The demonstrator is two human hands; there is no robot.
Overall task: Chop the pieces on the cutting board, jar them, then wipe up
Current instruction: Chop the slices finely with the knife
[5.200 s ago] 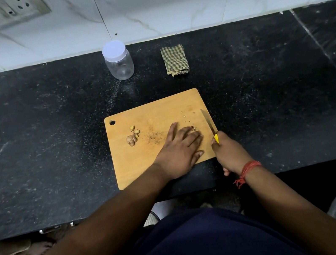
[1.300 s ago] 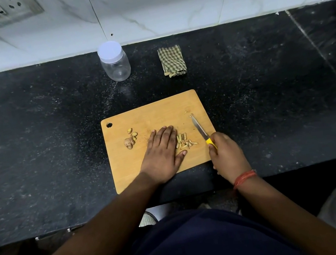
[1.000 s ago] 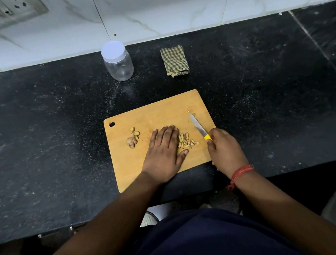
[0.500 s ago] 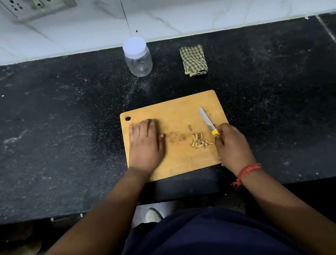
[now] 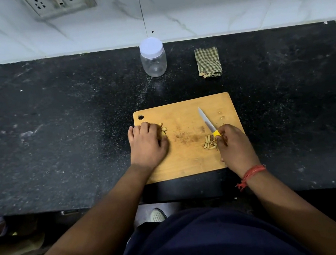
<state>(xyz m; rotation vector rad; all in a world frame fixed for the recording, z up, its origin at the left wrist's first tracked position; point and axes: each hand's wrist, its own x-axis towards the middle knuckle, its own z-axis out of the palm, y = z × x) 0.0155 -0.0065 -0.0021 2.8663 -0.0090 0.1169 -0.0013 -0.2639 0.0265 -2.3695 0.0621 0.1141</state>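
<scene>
Left hand (image 5: 147,146) has crossed to the board's (image 5: 193,165) nine o'clock side, fingers curling over uncut pieces (image 5: 163,129). Right hand (image 5: 233,145) grips the knife (image 5: 207,123) beside chopped strips (image 5: 209,142). Jar (image 5: 153,59), lidded, and cloth (image 5: 208,62) wait at twelve o'clock: jarring, wiping remain.

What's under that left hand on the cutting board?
A few pale uncut pieces peek out beside the left hand on the cutting board. Anything more beneath its curled fingers is covered.

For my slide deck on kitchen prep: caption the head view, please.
Left hand reaches whole pieces on cutting board; right hand holds knife beside chopped pile.
</scene>
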